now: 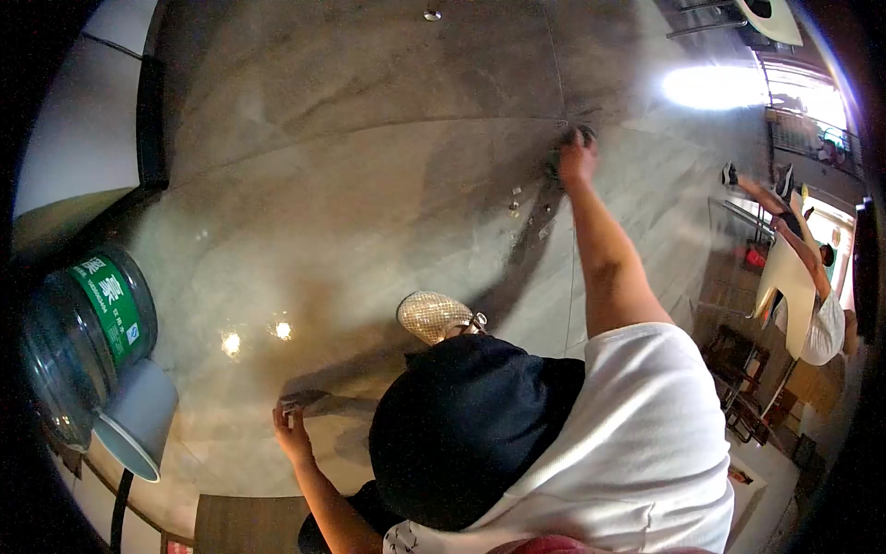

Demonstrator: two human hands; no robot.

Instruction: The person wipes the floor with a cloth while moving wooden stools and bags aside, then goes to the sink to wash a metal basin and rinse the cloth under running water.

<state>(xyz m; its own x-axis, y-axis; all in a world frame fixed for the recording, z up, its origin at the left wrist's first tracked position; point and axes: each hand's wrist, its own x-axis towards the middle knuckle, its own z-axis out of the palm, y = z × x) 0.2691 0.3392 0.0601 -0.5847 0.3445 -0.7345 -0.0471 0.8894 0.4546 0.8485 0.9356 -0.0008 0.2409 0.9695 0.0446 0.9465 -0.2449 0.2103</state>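
Note:
Reaching far out over the grey tiled floor [369, 185], my right hand [578, 159] presses down with its fingers curled round a dark thing [585, 136], too blurred to name. Several small bits of debris [515, 205] lie on the floor, a little nearer to me than that hand. My left hand [293, 434] is low on the left, just above the floor, its fingers bent together. A small dark thing [291, 404] shows at the fingertips, but I cannot make out what it is. Between my arms are my dark-clothed knee [475, 429] and a woven light shoe [432, 316].
On the left, a large water bottle [111, 309] with a green label stands beside a grey bucket [138, 420]. A small round metal object [432, 15] lies at the far end. At right, a person [821, 323] sits by a pale chair [780, 300], near stools [738, 369].

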